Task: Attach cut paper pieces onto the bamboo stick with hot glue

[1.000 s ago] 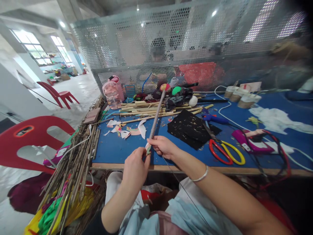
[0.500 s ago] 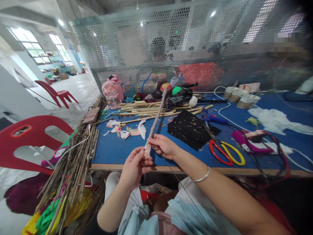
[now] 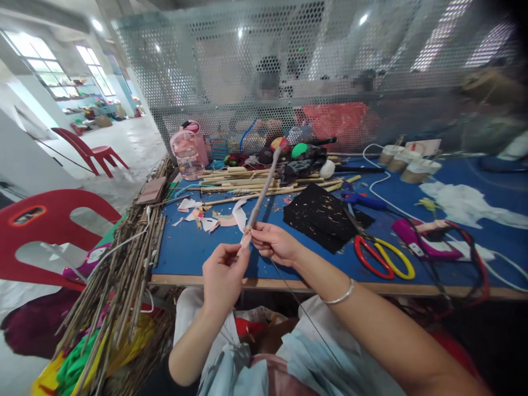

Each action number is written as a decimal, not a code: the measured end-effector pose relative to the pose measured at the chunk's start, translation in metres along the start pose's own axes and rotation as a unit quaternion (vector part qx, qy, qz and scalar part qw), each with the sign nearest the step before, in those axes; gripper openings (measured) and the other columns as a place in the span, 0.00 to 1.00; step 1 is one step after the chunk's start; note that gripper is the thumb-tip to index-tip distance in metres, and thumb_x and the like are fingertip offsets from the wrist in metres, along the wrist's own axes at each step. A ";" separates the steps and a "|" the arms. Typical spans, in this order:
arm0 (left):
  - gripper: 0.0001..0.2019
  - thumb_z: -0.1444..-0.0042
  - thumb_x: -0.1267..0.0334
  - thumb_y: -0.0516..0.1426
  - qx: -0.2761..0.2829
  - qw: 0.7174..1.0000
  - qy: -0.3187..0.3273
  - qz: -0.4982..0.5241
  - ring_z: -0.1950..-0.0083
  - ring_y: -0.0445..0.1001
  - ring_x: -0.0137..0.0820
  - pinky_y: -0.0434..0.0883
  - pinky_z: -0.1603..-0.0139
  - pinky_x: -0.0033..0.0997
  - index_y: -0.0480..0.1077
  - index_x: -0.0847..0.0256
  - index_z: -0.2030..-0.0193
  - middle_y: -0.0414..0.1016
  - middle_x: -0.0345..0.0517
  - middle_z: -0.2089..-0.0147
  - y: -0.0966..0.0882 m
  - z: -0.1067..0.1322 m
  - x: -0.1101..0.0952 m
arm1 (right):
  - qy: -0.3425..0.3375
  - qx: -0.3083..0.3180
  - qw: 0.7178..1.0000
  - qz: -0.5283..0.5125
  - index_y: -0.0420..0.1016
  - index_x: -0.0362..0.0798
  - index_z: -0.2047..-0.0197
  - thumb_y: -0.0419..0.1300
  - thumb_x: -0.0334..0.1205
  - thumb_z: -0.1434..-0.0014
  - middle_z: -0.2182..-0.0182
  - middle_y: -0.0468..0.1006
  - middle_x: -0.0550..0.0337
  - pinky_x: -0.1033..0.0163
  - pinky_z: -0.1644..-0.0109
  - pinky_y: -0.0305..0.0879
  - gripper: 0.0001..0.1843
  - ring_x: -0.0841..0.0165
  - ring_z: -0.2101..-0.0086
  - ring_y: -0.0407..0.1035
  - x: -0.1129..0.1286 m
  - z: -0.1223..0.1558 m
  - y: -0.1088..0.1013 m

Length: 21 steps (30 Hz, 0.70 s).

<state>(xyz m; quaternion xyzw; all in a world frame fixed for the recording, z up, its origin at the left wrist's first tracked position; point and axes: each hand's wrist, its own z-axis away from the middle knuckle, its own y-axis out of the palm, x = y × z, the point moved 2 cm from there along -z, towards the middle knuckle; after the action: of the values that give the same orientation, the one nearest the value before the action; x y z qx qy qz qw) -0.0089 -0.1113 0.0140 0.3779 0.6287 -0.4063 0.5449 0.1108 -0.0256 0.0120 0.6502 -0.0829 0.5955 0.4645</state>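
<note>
A slim greyish stick [image 3: 264,190] points away from me over the table. My right hand [image 3: 275,243] pinches it near its close end, thumb against fingers. There a small pale strip [image 3: 246,240] lies around the stick, and my left hand [image 3: 225,272] is closed on this strip, its fingers curled. The very tip of the stick is hidden by my fingers. From below my right hand a thin dark wire [image 3: 307,314] runs down across my lap. Torn pale scraps [image 3: 210,224] lie just beyond my left hand.
Red-and-yellow-handled scissors [image 3: 373,257], black cloth [image 3: 315,217] and a blue glue gun [image 3: 363,200] lie to the right. Cut sticks [image 3: 231,186] and yarn balls sit behind, before a perforated metal screen [image 3: 223,71]. A bundle of twigs [image 3: 134,247] borders the left; people sit beyond the screen.
My left hand has turned and its spread fingers have curled in beside the strip. The strip now sits closer around the stick. My right hand has barely moved.
</note>
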 end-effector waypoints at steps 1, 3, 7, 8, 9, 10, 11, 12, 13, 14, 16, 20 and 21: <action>0.11 0.53 0.59 0.62 0.002 0.997 -0.048 0.060 0.73 0.72 0.24 0.69 0.71 0.21 0.69 0.64 0.68 0.74 0.41 0.74 0.000 -0.001 0.000 | 0.002 0.012 1.000 -0.004 0.66 0.43 0.66 0.65 0.41 0.52 0.84 0.52 0.73 0.74 0.84 0.32 0.14 0.82 0.84 0.39 0.001 -0.001 0.001; 0.11 0.54 0.60 0.63 0.006 0.971 -0.152 0.183 0.75 0.72 0.23 0.69 0.74 0.18 0.66 0.64 0.70 0.74 0.42 0.75 0.001 -0.003 0.002 | 0.016 0.026 1.000 -0.006 0.66 0.44 0.66 0.65 0.40 0.52 0.84 0.52 0.74 0.74 0.84 0.31 0.14 0.82 0.84 0.39 0.001 -0.004 0.002; 0.11 0.50 0.59 0.60 0.035 0.916 -0.273 0.293 0.75 0.72 0.20 0.69 0.76 0.16 0.66 0.65 0.67 0.75 0.47 0.68 0.001 -0.001 0.008 | 0.032 0.000 0.999 0.002 0.61 0.45 0.72 0.65 0.41 0.53 0.86 0.50 0.76 0.73 0.85 0.28 0.15 0.82 0.86 0.36 -0.002 -0.009 0.002; 0.14 0.49 0.56 0.58 0.056 0.922 -0.273 0.271 0.74 0.73 0.22 0.70 0.77 0.18 0.66 0.65 0.63 0.75 0.49 0.64 0.000 0.000 0.009 | 0.035 -0.012 0.999 0.004 0.60 0.46 0.72 0.66 0.41 0.54 0.86 0.50 0.76 0.73 0.85 0.28 0.16 0.83 0.86 0.35 -0.004 -0.010 0.001; 0.17 0.49 0.53 0.57 0.070 0.939 -0.251 0.226 0.72 0.73 0.24 0.70 0.77 0.21 0.65 0.64 0.59 0.74 0.50 0.61 -0.001 0.000 0.009 | 0.040 -0.022 0.999 0.007 0.60 0.46 0.72 0.66 0.41 0.54 0.87 0.50 0.76 0.73 0.85 0.28 0.16 0.83 0.86 0.35 -0.005 -0.010 0.000; 0.20 0.50 0.51 0.58 0.070 0.963 -0.206 0.159 0.70 0.74 0.26 0.70 0.76 0.23 0.64 0.63 0.55 0.73 0.51 0.57 -0.004 0.000 0.009 | 0.046 -0.032 0.998 0.011 0.60 0.46 0.73 0.66 0.41 0.55 0.87 0.50 0.76 0.73 0.85 0.28 0.17 0.83 0.86 0.35 -0.007 -0.011 -0.001; 0.24 0.53 0.50 0.60 0.056 0.986 -0.140 0.075 0.68 0.74 0.28 0.71 0.74 0.26 0.63 0.61 0.53 0.71 0.51 0.55 -0.006 0.000 0.008 | 0.050 -0.040 0.998 0.014 0.60 0.46 0.73 0.66 0.41 0.55 0.87 0.50 0.77 0.73 0.85 0.28 0.17 0.83 0.86 0.36 -0.008 -0.011 -0.002; 0.26 0.56 0.52 0.62 0.033 0.997 -0.061 -0.017 0.66 0.73 0.30 0.71 0.72 0.28 0.63 0.60 0.52 0.70 0.50 0.54 -0.008 -0.001 0.006 | 0.052 -0.047 0.997 0.018 0.60 0.46 0.73 0.66 0.41 0.56 0.87 0.50 0.77 0.73 0.85 0.28 0.17 0.83 0.86 0.36 -0.009 -0.010 -0.003; 0.25 0.58 0.54 0.63 0.013 0.994 0.019 -0.104 0.64 0.72 0.30 0.71 0.68 0.30 0.64 0.60 0.54 0.70 0.49 0.55 -0.009 -0.002 0.003 | 0.053 -0.052 0.997 0.021 0.60 0.46 0.73 0.66 0.41 0.56 0.88 0.51 0.76 0.73 0.85 0.28 0.17 0.83 0.86 0.36 -0.010 -0.010 -0.003; 0.21 0.58 0.57 0.63 0.003 0.980 0.086 -0.178 0.63 0.71 0.31 0.70 0.65 0.30 0.66 0.61 0.57 0.71 0.47 0.57 -0.009 -0.003 0.001 | 0.053 -0.055 0.997 0.026 0.60 0.46 0.73 0.66 0.42 0.56 0.88 0.51 0.76 0.73 0.85 0.28 0.17 0.83 0.86 0.37 -0.011 -0.010 -0.004; 0.10 0.53 0.61 0.60 0.011 0.948 0.169 -0.270 0.65 0.70 0.31 0.68 0.64 0.31 0.69 0.61 0.64 0.72 0.44 0.65 -0.006 -0.004 -0.001 | 0.055 -0.061 0.996 0.035 0.60 0.46 0.73 0.66 0.42 0.56 0.88 0.51 0.76 0.73 0.85 0.28 0.17 0.82 0.87 0.37 -0.011 -0.009 -0.004; 0.05 0.51 0.62 0.58 -0.002 0.943 0.179 -0.281 0.70 0.70 0.28 0.66 0.66 0.28 0.72 0.62 0.69 0.73 0.42 0.72 -0.005 -0.007 -0.003 | 0.043 -0.059 0.997 0.040 0.61 0.45 0.72 0.65 0.43 0.54 0.87 0.52 0.75 0.73 0.85 0.29 0.16 0.82 0.86 0.38 -0.009 -0.005 -0.003; 0.06 0.51 0.62 0.58 -0.011 0.953 0.157 -0.261 0.71 0.70 0.27 0.66 0.66 0.28 0.72 0.62 0.69 0.73 0.42 0.73 -0.006 -0.007 -0.004 | 0.036 -0.052 0.997 0.039 0.62 0.45 0.71 0.65 0.42 0.54 0.87 0.53 0.75 0.73 0.85 0.29 0.15 0.83 0.86 0.39 -0.007 -0.003 -0.004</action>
<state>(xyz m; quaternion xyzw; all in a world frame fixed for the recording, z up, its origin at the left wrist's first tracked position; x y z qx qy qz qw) -0.0169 -0.1070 0.0191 0.2537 0.7872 -0.4629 0.3189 0.1089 -0.0245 0.0034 0.5997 -0.1222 0.6308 0.4770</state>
